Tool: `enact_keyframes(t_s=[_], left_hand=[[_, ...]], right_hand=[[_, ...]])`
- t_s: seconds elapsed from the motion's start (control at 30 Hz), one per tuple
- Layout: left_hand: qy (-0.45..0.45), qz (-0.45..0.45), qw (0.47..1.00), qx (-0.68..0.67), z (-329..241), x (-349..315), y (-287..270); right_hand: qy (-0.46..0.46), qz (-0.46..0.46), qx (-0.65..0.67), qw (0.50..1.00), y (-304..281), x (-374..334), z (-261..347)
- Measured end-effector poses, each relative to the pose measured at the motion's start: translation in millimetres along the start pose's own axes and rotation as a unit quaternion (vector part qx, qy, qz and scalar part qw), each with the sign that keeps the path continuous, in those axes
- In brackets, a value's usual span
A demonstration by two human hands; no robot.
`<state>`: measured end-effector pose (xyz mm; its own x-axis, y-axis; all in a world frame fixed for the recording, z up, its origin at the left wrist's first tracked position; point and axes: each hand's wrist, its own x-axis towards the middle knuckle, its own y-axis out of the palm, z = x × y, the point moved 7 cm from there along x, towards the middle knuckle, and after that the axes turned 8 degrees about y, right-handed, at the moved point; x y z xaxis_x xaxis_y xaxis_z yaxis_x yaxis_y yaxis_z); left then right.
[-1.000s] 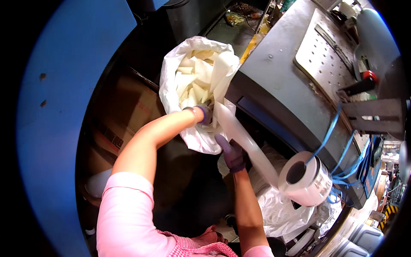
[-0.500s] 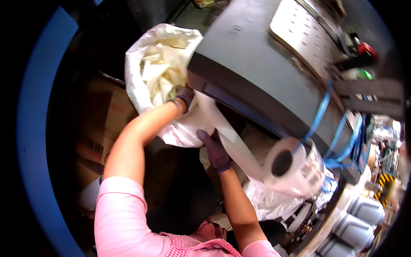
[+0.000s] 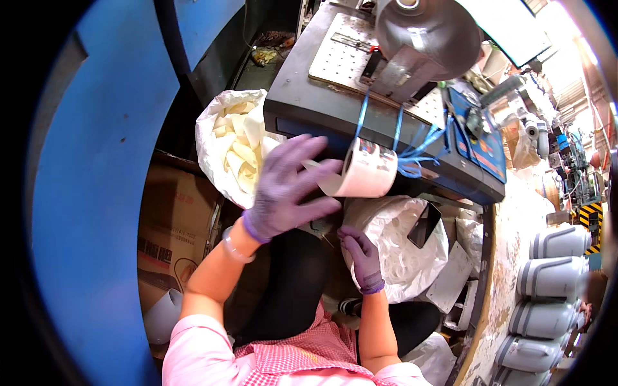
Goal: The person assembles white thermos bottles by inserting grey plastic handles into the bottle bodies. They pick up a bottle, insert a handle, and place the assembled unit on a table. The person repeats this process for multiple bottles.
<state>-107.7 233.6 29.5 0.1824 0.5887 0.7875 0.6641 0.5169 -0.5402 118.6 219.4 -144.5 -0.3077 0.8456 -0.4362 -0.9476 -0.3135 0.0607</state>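
My left hand (image 3: pixel 286 186), in a purple glove, is open with its fingers spread and a little blurred. It is raised between a white sack (image 3: pixel 207 161) of cream-coloured strips (image 3: pixel 241 145) and a roll of white label tape (image 3: pixel 370 177). Blue cords (image 3: pixel 362 116) hang the roll at the front of a dark worktable. The tape's loose end is partly hidden by my left fingers; whether they touch it I cannot tell. Lower down, my gloved right hand (image 3: pixel 364 260) has its fingers curled together beside a second white sack (image 3: pixel 412 283). Anything between them is hidden.
The dark worktable (image 3: pixel 290 93) carries a perforated plate and a large grey round housing (image 3: pixel 425 38). A phone (image 3: pixel 425 225) lies on the second sack. A cardboard box (image 3: pixel 177 231) and blue panel stand left. Several grey jug-like containers (image 3: pixel 547 276) line the right.
My left hand has come out of the strip sack and opened. My right hand has moved away from that sack, down and right. The view has shifted, and the tape stretch is shorter.
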Motion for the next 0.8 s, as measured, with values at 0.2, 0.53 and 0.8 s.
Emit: enact_keyframes(t_s=[0.2, 0.53, 0.8], left_hand=[[0.152, -0.022, 0.983, 0.096, -42.8, 42.7, 44.3], [-0.064, 0.19, 0.97, 0.135, -87.2, -82.4, 39.2], [-0.411, 0.019, 0.863, 0.294, -20.0, -372.5, -121.9]], right_hand=[[-0.093, -0.009, -0.101, 0.991, -13.7, -75.3, 35.9], [-0.097, -0.044, -0.055, 0.993, -38.9, -97.2, 11.6], [-0.094, -0.075, -0.224, 0.967, -73.6, -115.7, -20.5]])
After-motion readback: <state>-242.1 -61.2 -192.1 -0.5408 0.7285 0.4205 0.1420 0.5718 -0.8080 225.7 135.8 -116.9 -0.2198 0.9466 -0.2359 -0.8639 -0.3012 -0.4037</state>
